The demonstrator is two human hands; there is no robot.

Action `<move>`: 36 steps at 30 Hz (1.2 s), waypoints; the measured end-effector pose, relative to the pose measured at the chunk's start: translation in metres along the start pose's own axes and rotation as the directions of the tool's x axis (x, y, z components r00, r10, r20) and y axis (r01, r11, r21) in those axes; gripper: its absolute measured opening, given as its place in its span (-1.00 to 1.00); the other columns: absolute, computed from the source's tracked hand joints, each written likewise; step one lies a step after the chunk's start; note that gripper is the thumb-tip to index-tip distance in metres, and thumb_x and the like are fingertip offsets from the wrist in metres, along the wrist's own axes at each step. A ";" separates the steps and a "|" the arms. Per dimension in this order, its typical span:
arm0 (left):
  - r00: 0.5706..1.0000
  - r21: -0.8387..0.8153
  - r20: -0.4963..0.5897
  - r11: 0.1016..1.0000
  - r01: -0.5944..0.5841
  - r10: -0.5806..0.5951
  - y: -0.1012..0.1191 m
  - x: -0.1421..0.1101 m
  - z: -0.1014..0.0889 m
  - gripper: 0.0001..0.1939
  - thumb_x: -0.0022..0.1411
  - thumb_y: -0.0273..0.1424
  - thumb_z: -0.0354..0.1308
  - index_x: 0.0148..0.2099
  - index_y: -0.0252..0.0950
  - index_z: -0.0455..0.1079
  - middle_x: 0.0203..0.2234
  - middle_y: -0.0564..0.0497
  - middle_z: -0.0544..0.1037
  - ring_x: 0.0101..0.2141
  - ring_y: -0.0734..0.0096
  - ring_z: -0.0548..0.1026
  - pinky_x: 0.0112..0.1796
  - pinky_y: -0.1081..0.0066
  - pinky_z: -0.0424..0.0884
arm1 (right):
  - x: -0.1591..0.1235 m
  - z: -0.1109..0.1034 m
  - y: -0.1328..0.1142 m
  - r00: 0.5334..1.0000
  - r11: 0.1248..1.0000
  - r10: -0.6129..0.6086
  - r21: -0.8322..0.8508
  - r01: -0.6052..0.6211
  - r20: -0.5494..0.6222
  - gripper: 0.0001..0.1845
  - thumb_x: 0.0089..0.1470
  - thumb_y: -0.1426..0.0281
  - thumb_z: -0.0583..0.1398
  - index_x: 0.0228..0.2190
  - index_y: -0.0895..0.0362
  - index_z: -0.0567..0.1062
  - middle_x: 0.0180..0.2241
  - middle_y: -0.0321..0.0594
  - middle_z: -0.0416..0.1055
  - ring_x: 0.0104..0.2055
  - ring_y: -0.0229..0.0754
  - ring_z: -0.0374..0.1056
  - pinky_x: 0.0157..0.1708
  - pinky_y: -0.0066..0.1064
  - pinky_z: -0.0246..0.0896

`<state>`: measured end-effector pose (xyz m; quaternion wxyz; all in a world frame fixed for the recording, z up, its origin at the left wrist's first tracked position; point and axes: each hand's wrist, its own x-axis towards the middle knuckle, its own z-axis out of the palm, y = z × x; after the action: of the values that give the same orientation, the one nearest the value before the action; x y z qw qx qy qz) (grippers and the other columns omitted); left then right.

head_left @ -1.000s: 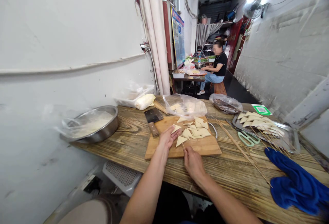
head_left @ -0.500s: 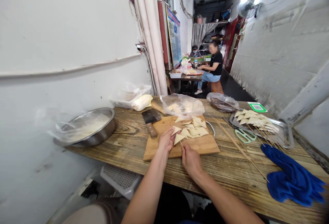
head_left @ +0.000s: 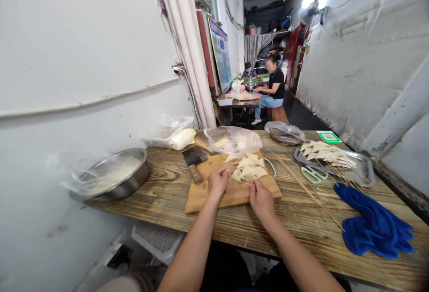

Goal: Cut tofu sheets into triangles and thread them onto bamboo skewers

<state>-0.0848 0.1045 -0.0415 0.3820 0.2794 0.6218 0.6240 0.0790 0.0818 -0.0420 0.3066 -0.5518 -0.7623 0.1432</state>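
Note:
My left hand [head_left: 218, 182] is closed above the left part of a wooden cutting board [head_left: 204, 198], fingertips pressed together; whatever they hold is hidden. My right hand [head_left: 262, 197] pinches at the board's front right, close to the front edge of a pile of pale tofu-skin triangles [head_left: 248, 169]. The thin wooden skewer it gripped a moment ago is barely discernible now. A cleaver [head_left: 195, 156] with a wooden handle lies across the board's left edge. Beyond the board sits a clear plastic bag [head_left: 234, 141] with more pale pieces inside.
Left stands a steel basin [head_left: 134, 176] with plastic over it. To the right are loose skewers [head_left: 301, 185], green-handled scissors [head_left: 314, 174], a metal tray [head_left: 363, 167] of skewered triangles and a blue cloth [head_left: 372, 225]. A seated person [head_left: 275, 84] works at a farther table.
My hands have moved apart, the right one shifting right beside the pile. The triangle pieces between them are no longer there. The camera view has tilted and shifted slightly.

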 end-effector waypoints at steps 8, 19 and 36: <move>0.960 0.648 0.056 0.721 -0.245 0.275 -0.001 -0.008 0.024 -0.69 -0.37 -0.33 0.40 -0.52 -0.25 0.37 -0.53 -0.04 0.47 -0.32 0.20 0.42 -0.33 0.44 0.22 | 0.003 -0.005 0.003 0.997 0.993 0.048 0.110 -0.041 -0.067 -0.68 0.15 0.42 -0.08 -0.26 0.21 0.43 -0.42 -0.13 0.49 -0.40 -0.18 0.38 -0.41 -0.48 0.12; 0.965 0.193 0.149 0.951 -0.244 0.217 -0.009 -0.009 0.007 -0.87 -0.12 -0.49 0.23 -0.40 -0.33 0.51 -0.55 0.02 0.52 -0.44 0.39 0.42 -0.37 0.50 0.28 | -0.004 -0.007 -0.001 0.997 0.984 -0.081 0.155 0.082 -0.015 -0.70 0.13 0.44 -0.07 -0.24 0.18 0.42 -0.38 -0.15 0.51 -0.37 -0.20 0.41 -0.36 -0.49 0.16; 0.979 -0.304 0.202 0.949 0.081 -0.019 -0.005 0.013 -0.002 -0.84 0.04 -0.40 0.19 -0.30 -0.38 0.45 -0.46 0.01 0.52 -0.59 0.65 0.35 -0.57 0.64 0.24 | -0.001 -0.013 0.059 0.946 0.946 -0.319 0.083 0.314 0.064 -0.68 0.15 0.38 -0.03 -0.14 0.14 0.43 -0.21 -0.15 0.49 -0.28 -0.19 0.43 -0.23 -0.40 0.26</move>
<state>-0.0932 0.1138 -0.0487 0.4966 0.2599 0.4819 0.6736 0.1323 0.0996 -0.0650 0.3157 -0.4051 -0.8465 0.1404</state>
